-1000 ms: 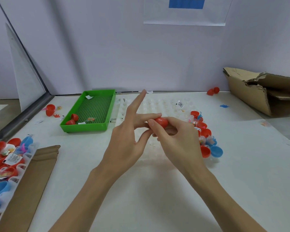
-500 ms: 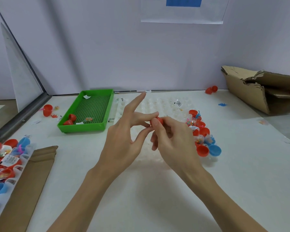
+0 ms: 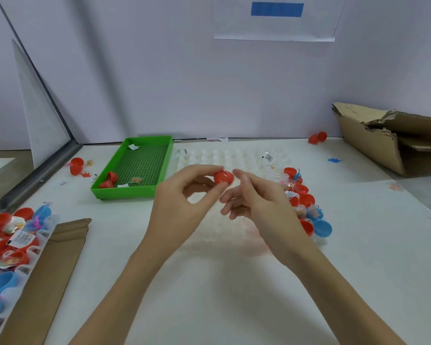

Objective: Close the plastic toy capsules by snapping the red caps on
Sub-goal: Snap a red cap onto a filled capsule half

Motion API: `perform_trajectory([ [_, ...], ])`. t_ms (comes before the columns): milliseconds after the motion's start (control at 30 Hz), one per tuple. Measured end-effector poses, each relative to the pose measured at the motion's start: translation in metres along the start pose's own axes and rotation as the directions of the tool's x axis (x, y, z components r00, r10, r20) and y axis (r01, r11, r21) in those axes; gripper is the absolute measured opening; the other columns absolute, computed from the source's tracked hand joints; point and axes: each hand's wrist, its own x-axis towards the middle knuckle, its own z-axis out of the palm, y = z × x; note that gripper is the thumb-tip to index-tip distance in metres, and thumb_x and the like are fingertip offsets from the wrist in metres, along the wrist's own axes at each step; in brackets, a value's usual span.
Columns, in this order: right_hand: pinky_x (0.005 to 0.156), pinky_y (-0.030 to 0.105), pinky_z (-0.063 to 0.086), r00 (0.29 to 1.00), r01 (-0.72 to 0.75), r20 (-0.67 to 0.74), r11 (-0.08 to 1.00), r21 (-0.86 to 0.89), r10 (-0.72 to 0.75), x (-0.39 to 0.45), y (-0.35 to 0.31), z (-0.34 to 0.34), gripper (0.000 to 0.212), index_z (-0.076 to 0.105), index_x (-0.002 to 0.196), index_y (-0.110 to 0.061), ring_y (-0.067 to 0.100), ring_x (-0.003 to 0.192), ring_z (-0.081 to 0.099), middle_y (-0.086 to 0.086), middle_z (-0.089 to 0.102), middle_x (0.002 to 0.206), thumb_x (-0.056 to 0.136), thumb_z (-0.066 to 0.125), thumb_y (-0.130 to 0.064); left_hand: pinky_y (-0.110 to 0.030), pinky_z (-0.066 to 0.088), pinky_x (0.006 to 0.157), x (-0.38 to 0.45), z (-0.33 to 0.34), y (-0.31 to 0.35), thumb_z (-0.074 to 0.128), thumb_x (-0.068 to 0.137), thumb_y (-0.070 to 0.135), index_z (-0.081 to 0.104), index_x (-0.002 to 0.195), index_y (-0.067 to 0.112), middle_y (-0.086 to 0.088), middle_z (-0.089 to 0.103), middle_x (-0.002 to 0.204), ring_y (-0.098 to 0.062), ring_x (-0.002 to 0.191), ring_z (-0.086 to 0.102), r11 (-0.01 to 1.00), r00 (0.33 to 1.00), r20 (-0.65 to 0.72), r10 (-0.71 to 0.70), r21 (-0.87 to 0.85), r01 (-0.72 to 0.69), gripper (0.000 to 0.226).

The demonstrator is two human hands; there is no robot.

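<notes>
Above the white desk [image 3: 209, 282], the left hand [image 3: 177, 210] pinches a smooth, round red cap [image 3: 223, 177] between thumb and forefinger, while the right hand [image 3: 264, 205] hangs just beside it with fingers loosely curled and holding nothing, its forefinger tip close to the cap. Which way the cap's open side points cannot be told. Beneath both hands lies a clear, bumpy plastic tray [image 3: 234, 155], with glossy red and blue capsules [image 3: 306, 207] crowded just right of the right hand and a rectangular green tray [image 3: 135, 168] left of the left hand.
</notes>
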Motion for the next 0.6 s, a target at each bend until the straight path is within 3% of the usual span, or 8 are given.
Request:
perform_trajectory([
  [67, 0.062, 0.024, 0.056, 0.996, -0.040, -0.076, 0.999, 0.030, 0.042, 0.003, -0.001, -0.004, 0.032, 0.049, 0.141, -0.012, 0.018, 0.066, 0.069, 0.008, 0.073, 0.077, 0.111, 0.039, -0.019, -0.018, 0.057, 0.084, 0.007, -0.008, -0.005, 0.081, 0.090, 0.010, 0.076, 0.116, 0.011, 0.001, 0.080, 0.106, -0.013, 0.095, 0.076, 0.989, 0.975, -0.176, -0.133, -0.084, 0.120, 0.026],
  [133, 0.062, 0.022, 0.057, 0.989, -0.043, -0.139, 0.999, 0.014, 0.045, 0.007, -0.003, -0.010, 0.031, 0.056, 0.136, -0.009, 0.018, 0.067, 0.070, 0.006, 0.074, 0.077, 0.111, 0.041, -0.018, -0.011, 0.054, 0.087, 0.014, -0.024, -0.012, 0.078, 0.093, 0.015, 0.062, 0.140, 0.007, -0.003, 0.074, 0.127, -0.003, 0.105, 0.072, 0.931, 0.890, -0.303, -0.341, -0.238, 0.276, 0.050],
  [200, 0.061, 0.022, 0.057, 0.981, -0.036, -0.189, 0.999, -0.003, 0.035, 0.009, -0.004, -0.015, 0.028, 0.062, 0.128, -0.009, 0.018, 0.066, 0.070, 0.004, 0.074, 0.075, 0.111, 0.041, -0.017, -0.017, 0.048, 0.101, 0.018, -0.038, -0.021, 0.075, 0.097, 0.020, 0.041, 0.155, 0.005, -0.007, 0.061, 0.145, -0.007, 0.128, 0.062, 0.842, 0.788, -0.320, -0.526, -0.329, 0.428, 0.069],
  [300, 0.057, 0.021, 0.052, 0.969, -0.014, -0.247, 1.000, -0.001, 0.013, 0.012, -0.005, -0.022, 0.027, 0.066, 0.120, -0.009, 0.017, 0.063, 0.067, 0.004, 0.072, 0.072, 0.110, 0.042, -0.013, -0.031, 0.043, 0.114, 0.019, -0.042, -0.028, 0.072, 0.099, 0.020, 0.037, 0.155, 0.007, -0.005, 0.061, 0.145, -0.017, 0.139, 0.054, 0.801, 0.759, -0.285, -0.586, -0.349, 0.487, 0.068],
  [367, 0.052, 0.021, 0.048, 0.954, 0.008, -0.299, 1.000, -0.026, -0.015, 0.014, -0.007, -0.033, 0.027, 0.068, 0.116, -0.009, 0.015, 0.060, 0.063, 0.003, 0.071, 0.070, 0.110, 0.041, -0.011, -0.032, 0.046, 0.110, 0.018, -0.038, -0.026, 0.073, 0.098, 0.020, 0.032, 0.160, 0.010, -0.001, 0.064, 0.142, -0.012, 0.127, 0.063, 0.812, 0.761, -0.305, -0.573, -0.335, 0.477, 0.075],
  [400, 0.050, 0.020, 0.045, 0.940, 0.021, -0.338, 0.998, -0.060, -0.040, 0.016, -0.008, -0.040, 0.027, 0.069, 0.113, -0.010, 0.013, 0.058, 0.061, 0.001, 0.070, 0.069, 0.109, 0.042, -0.010, -0.028, 0.051, 0.101, 0.018, -0.037, -0.024, 0.073, 0.098, 0.018, 0.040, 0.155, 0.013, 0.003, 0.070, 0.131, -0.009, 0.115, 0.070, 0.839, 0.781, -0.322, -0.534, -0.311, 0.446, 0.065],
  [500, 0.050, 0.020, 0.049, 0.877, 0.023, -0.449, 0.950, -0.311, -0.169, 0.022, -0.008, -0.062, 0.026, 0.070, 0.105, -0.016, 0.007, 0.054, 0.062, -0.003, 0.072, 0.072, 0.105, 0.045, -0.008, -0.023, 0.060, 0.074, 0.015, -0.031, -0.022, 0.065, 0.102, 0.008, 0.063, 0.122, 0.015, 0.003, 0.079, 0.093, -0.015, 0.078, 0.076, 0.908, 0.851, -0.325, -0.413, -0.215, 0.358, 0.021],
  [600, 0.056, 0.010, 0.048, 0.855, -0.041, -0.442, 0.812, -0.583, -0.274, 0.026, -0.005, -0.077, 0.019, 0.071, 0.102, -0.020, 0.002, 0.065, 0.066, -0.004, 0.072, 0.089, 0.101, 0.054, -0.011, -0.023, 0.058, 0.062, 0.011, -0.025, -0.021, 0.062, 0.102, 0.006, 0.072, 0.102, 0.015, 0.002, 0.077, 0.081, -0.014, 0.063, 0.069, 0.947, 0.919, -0.227, -0.322, -0.063, 0.316, 0.013],
])
